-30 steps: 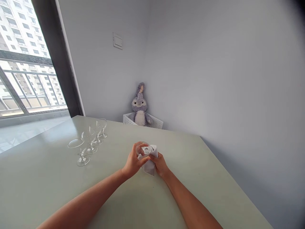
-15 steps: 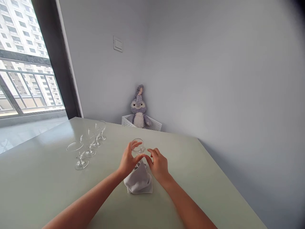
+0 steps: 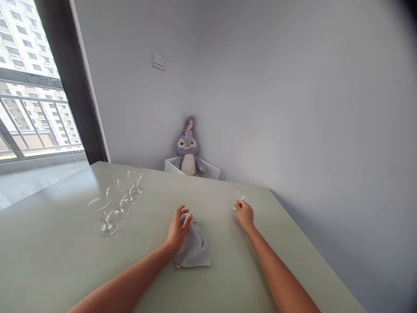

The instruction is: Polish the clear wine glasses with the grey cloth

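Note:
At the right of the table, my right hand (image 3: 245,214) is closed on the stem of a clear stemmed glass (image 3: 241,194). Its bowl shows faintly above my fingers and part of its foot below; the glass is blurred. My left hand (image 3: 177,228) hovers at the upper left of a crumpled grey cloth (image 3: 194,248), fingers curved and apart. Its thumb and fingertips overlap the cloth's top edge, and I see no grip on it. On the left stand several more clear stemmed glasses, upright in a slanting row; the nearest glass (image 3: 108,228) is at the front.
The pale green table (image 3: 146,278) ends at a far edge and a slanting right edge. Behind it, a grey plush toy (image 3: 188,152) sits in a white perforated basket (image 3: 213,173) by the wall. A window (image 3: 29,87) is at the left.
My right hand has carried the glass from above the cloth to the right. My left hand has let go of the glass and dropped toward the cloth, which now lies flatter.

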`<move>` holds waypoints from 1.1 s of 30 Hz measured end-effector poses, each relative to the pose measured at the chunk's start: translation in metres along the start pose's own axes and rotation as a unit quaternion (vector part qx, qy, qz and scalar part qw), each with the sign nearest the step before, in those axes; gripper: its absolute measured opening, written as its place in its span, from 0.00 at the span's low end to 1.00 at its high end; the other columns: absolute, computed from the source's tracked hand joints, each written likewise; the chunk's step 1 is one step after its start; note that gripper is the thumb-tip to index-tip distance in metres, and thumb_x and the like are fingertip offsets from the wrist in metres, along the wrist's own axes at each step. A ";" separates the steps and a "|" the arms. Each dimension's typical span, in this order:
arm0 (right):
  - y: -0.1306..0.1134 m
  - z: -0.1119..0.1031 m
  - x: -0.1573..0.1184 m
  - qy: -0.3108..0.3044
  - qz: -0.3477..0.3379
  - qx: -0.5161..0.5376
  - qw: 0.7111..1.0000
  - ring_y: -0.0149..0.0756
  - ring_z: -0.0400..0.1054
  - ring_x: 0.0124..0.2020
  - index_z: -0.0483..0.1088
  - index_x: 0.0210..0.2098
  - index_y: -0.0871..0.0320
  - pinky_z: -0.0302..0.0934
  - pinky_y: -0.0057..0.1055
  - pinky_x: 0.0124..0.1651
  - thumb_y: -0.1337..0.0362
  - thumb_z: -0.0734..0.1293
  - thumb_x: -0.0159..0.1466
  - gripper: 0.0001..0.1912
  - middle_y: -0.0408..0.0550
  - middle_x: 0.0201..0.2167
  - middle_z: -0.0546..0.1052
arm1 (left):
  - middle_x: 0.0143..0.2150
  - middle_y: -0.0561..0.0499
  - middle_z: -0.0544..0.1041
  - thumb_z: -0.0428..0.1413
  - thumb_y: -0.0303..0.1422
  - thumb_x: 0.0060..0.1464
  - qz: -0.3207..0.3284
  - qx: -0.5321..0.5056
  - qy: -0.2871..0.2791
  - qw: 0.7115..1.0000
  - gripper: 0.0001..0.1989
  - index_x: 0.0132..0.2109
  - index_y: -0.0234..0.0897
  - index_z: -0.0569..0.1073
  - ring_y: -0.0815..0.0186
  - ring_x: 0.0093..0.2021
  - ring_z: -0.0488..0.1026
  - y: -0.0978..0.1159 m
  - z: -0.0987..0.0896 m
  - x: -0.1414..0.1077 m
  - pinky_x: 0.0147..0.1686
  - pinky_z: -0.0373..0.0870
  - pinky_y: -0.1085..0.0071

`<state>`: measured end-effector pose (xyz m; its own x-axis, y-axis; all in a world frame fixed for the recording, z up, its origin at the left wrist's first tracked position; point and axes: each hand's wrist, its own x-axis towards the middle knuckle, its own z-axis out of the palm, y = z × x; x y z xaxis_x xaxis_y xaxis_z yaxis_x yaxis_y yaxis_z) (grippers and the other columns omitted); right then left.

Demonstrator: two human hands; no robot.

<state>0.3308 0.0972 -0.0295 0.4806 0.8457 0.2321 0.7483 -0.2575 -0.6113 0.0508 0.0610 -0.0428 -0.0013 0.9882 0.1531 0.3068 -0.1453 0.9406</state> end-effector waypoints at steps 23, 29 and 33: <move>0.077 -0.028 -0.022 0.118 0.123 0.074 0.983 0.37 0.64 0.25 0.60 0.35 0.58 0.56 0.32 0.32 0.54 0.62 0.50 0.17 0.47 0.26 0.70 | 0.39 0.46 0.69 0.47 0.29 0.54 0.322 -0.063 0.033 0.944 0.08 0.43 0.38 0.65 0.63 0.41 0.66 0.051 -0.044 -0.053 0.42 0.64 0.63; -0.020 -0.015 -0.090 -0.073 -0.119 0.171 0.975 0.33 0.60 0.23 0.60 0.26 0.56 0.55 0.28 0.30 0.50 0.58 0.57 0.15 0.42 0.21 0.66 | 0.35 0.52 0.63 0.56 0.31 0.45 0.222 -0.112 0.361 0.899 0.14 0.39 0.40 0.61 0.68 0.35 0.63 0.039 -0.118 -0.061 0.36 0.63 0.69; -0.091 -0.007 -0.109 -0.157 -0.205 0.145 0.955 0.30 0.57 0.21 0.62 0.23 0.56 0.51 0.26 0.26 0.47 0.52 0.61 0.23 0.42 0.20 0.66 | 0.38 0.52 0.63 0.58 0.36 0.42 -0.003 -0.123 0.481 0.868 0.23 0.46 0.41 0.60 0.71 0.31 0.61 0.012 -0.167 -0.049 0.30 0.61 0.73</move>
<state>0.2137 0.0246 0.0060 -0.0214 0.9578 0.2865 0.6637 0.2279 -0.7125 -0.1045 0.0029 0.0115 -0.8324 0.5091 0.2190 0.0914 -0.2637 0.9603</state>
